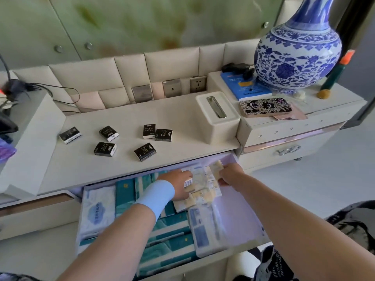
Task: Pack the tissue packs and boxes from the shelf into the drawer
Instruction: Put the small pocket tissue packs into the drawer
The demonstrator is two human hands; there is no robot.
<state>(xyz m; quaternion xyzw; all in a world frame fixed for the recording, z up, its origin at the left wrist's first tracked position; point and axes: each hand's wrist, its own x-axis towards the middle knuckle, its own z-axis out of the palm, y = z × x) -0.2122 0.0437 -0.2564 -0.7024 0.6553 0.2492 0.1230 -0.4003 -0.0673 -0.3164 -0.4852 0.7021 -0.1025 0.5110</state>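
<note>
Gripping clear-wrapped bundle of small beige tissue packs [203, 184] at either end with left hand [177, 186] and right hand [231, 175], fingers curled, at rear of open white drawer [241, 207], apparently filling space beside teal packs [125, 191]. Waiting on cream shelf [121, 169]: six black pocket packs [105, 149].

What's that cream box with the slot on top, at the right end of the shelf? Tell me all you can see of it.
It is a cream tissue box, rectangular with rounded corners, apparently smooth plastic. A shiny metal-rimmed slot runs along its lid; no tissue shows. It stands upright on the shelf, its right side close against the raised cabinet. Nothing rests on it.
</note>
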